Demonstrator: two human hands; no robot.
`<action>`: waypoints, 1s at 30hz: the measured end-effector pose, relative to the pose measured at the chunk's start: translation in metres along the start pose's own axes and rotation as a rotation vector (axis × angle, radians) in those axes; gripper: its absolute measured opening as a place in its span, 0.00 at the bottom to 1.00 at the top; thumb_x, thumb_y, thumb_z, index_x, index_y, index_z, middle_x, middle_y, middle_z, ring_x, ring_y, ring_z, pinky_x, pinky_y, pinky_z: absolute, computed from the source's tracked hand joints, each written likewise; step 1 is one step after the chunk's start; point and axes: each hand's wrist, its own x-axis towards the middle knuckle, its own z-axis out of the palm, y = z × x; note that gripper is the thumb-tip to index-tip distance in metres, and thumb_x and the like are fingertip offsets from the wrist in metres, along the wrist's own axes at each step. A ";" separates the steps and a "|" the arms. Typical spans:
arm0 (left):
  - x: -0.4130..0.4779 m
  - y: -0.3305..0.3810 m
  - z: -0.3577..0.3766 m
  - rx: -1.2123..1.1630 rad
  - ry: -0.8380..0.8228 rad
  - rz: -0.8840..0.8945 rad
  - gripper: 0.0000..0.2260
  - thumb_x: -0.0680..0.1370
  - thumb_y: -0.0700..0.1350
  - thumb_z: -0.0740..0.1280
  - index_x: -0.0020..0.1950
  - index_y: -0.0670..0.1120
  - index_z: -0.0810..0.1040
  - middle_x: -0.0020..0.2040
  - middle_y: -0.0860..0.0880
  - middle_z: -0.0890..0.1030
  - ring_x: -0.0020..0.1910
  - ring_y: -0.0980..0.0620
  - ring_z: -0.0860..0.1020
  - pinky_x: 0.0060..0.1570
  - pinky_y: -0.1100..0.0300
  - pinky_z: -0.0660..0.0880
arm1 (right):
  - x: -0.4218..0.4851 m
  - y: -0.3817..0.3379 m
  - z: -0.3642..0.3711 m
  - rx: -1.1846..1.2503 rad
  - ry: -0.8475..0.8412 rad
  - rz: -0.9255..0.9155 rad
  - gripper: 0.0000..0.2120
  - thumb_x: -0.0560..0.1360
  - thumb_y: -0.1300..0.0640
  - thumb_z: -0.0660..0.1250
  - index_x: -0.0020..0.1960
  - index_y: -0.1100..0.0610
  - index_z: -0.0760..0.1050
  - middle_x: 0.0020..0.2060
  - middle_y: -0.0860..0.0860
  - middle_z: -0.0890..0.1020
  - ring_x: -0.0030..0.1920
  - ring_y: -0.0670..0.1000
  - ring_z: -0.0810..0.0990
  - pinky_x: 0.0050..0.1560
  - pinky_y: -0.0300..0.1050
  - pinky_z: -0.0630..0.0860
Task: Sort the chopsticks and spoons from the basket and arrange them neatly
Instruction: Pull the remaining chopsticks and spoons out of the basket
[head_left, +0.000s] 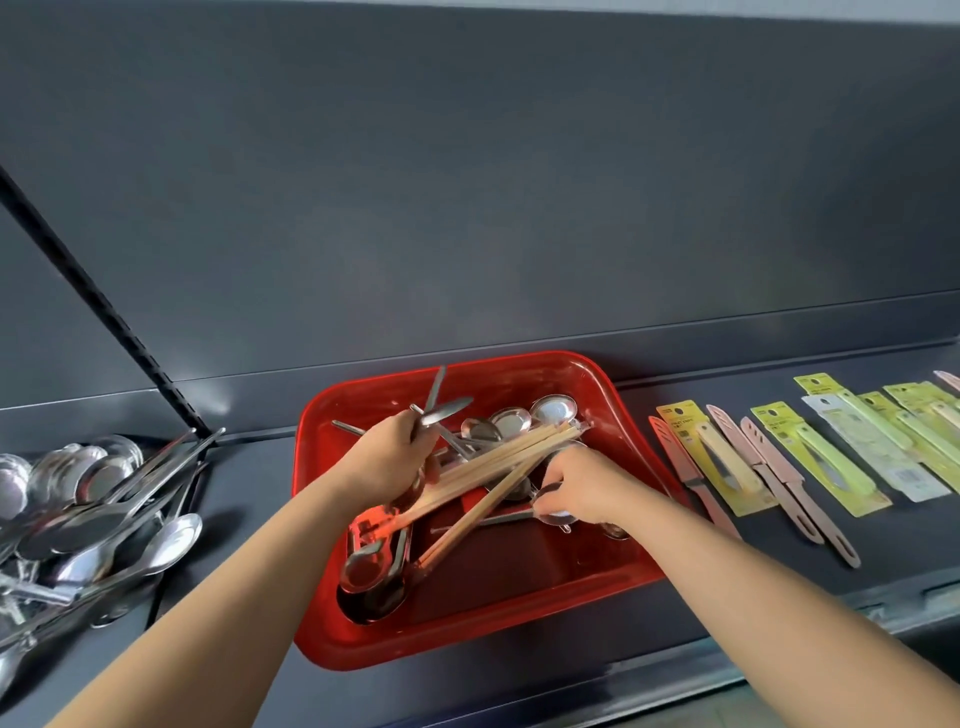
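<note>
Shiny metal spoons (441, 413) are gripped by the curled fingers (422, 439) of the left hand (389, 457). One small shiny spoon (561, 518) is pinched by the right hand (587, 483). Long wooden chopsticks (509, 457) are crossed between both hands, inside the red plastic basket (467, 644). Bare floor is left by its front wall. A spoon heap (93, 499) is piled left on the dark shelf (249, 519).

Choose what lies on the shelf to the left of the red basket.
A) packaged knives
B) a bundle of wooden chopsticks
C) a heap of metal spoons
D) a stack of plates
C: the heap of metal spoons lies on the shelf left of the red basket; the packaged knives lie to its right, and the wooden chopsticks are inside it.
</note>
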 end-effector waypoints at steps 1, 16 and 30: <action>0.004 0.000 0.002 0.007 0.020 0.011 0.09 0.82 0.44 0.56 0.46 0.41 0.72 0.37 0.47 0.84 0.24 0.55 0.74 0.26 0.59 0.70 | 0.000 0.000 -0.001 0.006 0.003 0.003 0.11 0.66 0.54 0.71 0.36 0.62 0.80 0.28 0.52 0.75 0.30 0.51 0.73 0.30 0.42 0.67; 0.034 -0.012 0.005 0.434 0.016 -0.075 0.10 0.70 0.50 0.73 0.37 0.47 0.76 0.34 0.50 0.78 0.35 0.48 0.79 0.35 0.58 0.73 | -0.012 -0.002 -0.008 -0.110 0.027 0.014 0.07 0.67 0.51 0.75 0.44 0.51 0.84 0.40 0.46 0.84 0.40 0.49 0.82 0.40 0.45 0.80; 0.013 -0.007 -0.031 0.617 0.335 -0.170 0.06 0.71 0.44 0.67 0.37 0.46 0.71 0.34 0.48 0.75 0.35 0.44 0.73 0.34 0.58 0.68 | -0.008 -0.010 -0.004 -0.154 0.078 0.009 0.07 0.73 0.54 0.70 0.50 0.54 0.77 0.47 0.52 0.78 0.43 0.54 0.81 0.40 0.45 0.76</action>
